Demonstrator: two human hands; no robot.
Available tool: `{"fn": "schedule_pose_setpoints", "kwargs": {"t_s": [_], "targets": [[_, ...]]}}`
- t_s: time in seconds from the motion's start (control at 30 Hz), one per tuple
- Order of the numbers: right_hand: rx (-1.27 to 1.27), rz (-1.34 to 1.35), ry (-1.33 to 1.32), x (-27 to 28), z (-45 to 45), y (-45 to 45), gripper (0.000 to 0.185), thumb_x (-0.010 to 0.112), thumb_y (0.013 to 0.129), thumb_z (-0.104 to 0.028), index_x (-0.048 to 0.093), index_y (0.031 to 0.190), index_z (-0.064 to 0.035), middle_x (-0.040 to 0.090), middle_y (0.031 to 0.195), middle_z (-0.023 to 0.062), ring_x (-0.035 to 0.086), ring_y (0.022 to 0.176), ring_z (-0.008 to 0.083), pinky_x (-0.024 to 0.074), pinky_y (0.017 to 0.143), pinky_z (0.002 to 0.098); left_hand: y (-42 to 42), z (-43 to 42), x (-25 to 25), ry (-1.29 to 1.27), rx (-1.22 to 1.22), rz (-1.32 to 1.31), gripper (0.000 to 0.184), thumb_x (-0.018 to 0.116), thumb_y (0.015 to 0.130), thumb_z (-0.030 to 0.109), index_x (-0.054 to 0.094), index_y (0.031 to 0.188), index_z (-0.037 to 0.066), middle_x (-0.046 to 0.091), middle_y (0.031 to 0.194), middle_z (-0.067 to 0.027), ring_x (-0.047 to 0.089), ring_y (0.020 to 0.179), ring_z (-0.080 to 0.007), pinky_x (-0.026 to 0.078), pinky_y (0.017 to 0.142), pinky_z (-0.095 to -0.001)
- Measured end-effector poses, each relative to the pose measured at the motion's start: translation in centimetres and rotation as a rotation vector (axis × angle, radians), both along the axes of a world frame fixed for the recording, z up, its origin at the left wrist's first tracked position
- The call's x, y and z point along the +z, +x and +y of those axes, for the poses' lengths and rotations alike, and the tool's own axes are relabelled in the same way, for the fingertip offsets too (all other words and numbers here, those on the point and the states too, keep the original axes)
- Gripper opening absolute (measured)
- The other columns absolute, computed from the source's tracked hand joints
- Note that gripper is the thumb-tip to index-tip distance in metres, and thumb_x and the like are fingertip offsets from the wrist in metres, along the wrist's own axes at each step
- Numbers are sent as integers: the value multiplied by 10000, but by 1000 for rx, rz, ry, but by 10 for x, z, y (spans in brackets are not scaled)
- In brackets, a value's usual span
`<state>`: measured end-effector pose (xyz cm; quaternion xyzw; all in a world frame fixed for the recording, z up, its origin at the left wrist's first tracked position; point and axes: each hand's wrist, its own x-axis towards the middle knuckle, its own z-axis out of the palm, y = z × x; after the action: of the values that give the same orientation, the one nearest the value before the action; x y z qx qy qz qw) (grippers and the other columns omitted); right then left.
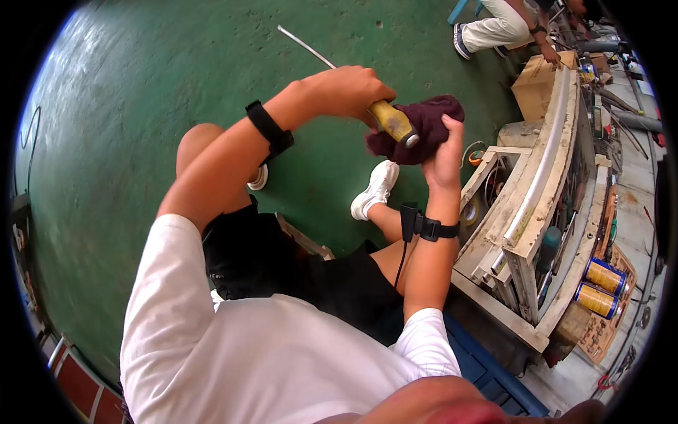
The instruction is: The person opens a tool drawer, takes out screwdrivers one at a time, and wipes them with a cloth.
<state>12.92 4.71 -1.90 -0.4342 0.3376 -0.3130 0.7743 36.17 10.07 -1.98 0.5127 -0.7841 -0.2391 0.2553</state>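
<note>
Glossy green floor (212, 63), scuffed and pitted in places, spreads across the left and middle of the view. Above it, out in front of the seated wearer, is a screwdriver (394, 121) with a worn yellow handle, capped at its butt by a rounded piece of bare metal. Its long, slim metal shaft runs out past the far side of the left hand (346, 92), slanting up and left over the floor. That hand is curled firmly round the junction of handle and shaft, leaving most of the handle exposed. Bunched against the handle is a maroon cloth (431, 131), soft, matt and deeply folded; the right hand (446, 152) pinches it, thumb pressed on the near face, the other fingers mostly hidden.

Black straps circle both wrists. Below the arms come a white T-shirt (282, 353), black shorts (261, 261) and a white shoe (376, 189) planted on the floor.

To the right stands a workbench (487, 247) of rough, chipped, pale-painted timber, with a smooth, whitish rod (540, 184) along its top. Beyond are two blue-and-yellow cans (598, 299) side by side and a cardboard box (534, 85), near which another person (494, 32) in light trousers reaches toward the bench.
</note>
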Motion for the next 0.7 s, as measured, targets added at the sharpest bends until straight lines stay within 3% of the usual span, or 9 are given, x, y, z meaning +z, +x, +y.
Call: {"fn": "schedule_pose_setpoints", "kwargs": {"t_s": [0.03, 0.13, 0.3, 0.43, 0.47, 0.5, 0.57, 0.63, 0.7], "targets": [[1, 0, 2, -2, 1, 1, 506, 495, 992, -453, 463, 1337, -85, 619, 1172, 128, 621, 1088, 233, 486, 988, 381, 3, -1, 0, 30, -18, -94, 303, 798, 748, 239, 680, 954, 52, 693, 779, -152, 669, 756, -373, 537, 679, -456], [-46, 243, -267, 3, 12, 12, 429, 712, 918, -228, 424, 1208, -98, 553, 1105, 41, 573, 982, 129, 488, 898, 296, 0, 2, -4, 31, -113, -255, 303, 784, 768, 311, 694, 889, 48, 693, 754, -155, 676, 736, -374, 543, 662, -466], [-87, 292, -177, -14, 8, 25, 555, 746, 899, -230, 361, 1277, -97, 559, 1113, 92, 597, 968, 146, 526, 820, 295, -16, 18, -7, 31, -291, -256, 232, 742, 779, 275, 710, 797, 46, 694, 743, -168, 680, 719, -393, 551, 641, -470], [-136, 335, -128, -9, 14, 30, 465, 701, 912, -287, 420, 1228, -95, 555, 1100, 76, 610, 964, 164, 530, 834, 319, -4, 7, -10, 36, -189, -253, 162, 737, 734, 193, 691, 724, 38, 667, 688, -165, 664, 684, -390, 543, 624, -460], [-109, 400, -179, -11, 14, 31, 384, 647, 937, -336, 502, 1180, -77, 582, 1088, 62, 613, 960, 157, 521, 849, 312, 2, 3, -11, 80, -183, -261, 199, 748, 739, 178, 679, 858, 35, 665, 691, -157, 661, 687, -394, 525, 611, -472], [-109, 407, -178, -12, 12, 30, 384, 647, 937, -336, 502, 1180, -77, 582, 1088, 62, 613, 960, 157, 521, 849, 312, 4, 4, -12, 80, -184, -254, 199, 748, 739, 178, 679, 858, 35, 665, 691, -157, 661, 687, -394, 525, 611, -472], [34, 362, -36, -11, 5, 32, 367, 613, 951, -360, 569, 1154, -58, 624, 1079, 64, 624, 975, 157, 516, 864, 304, 9, 5, -13, 17, -124, -177, 402, 769, 755, 170, 580, 1091, 57, 663, 703, -149, 657, 685, -397, 496, 588, -487], [63, 337, 15, -10, 4, 33, 416, 573, 964, -387, 598, 1188, -38, 655, 1101, 75, 639, 1017, 174, 515, 904, 318, 10, 7, -11, 43, -100, -161, 481, 775, 763, 167, 511, 1154, 75, 662, 706, -143, 656, 683, -397, 486, 582, -488], [179, 94, 138, -1, 9, 31, 455, 556, 963, -385, 571, 1253, -35, 657, 1139, 88, 646, 1063, 201, 504, 955, 340, 13, 9, -10, 74, -72, -147, 565, 782, 771, 164, 443, 1217, 94, 660, 709, -137, 655, 680, -396, 476, 575, -489]]}}
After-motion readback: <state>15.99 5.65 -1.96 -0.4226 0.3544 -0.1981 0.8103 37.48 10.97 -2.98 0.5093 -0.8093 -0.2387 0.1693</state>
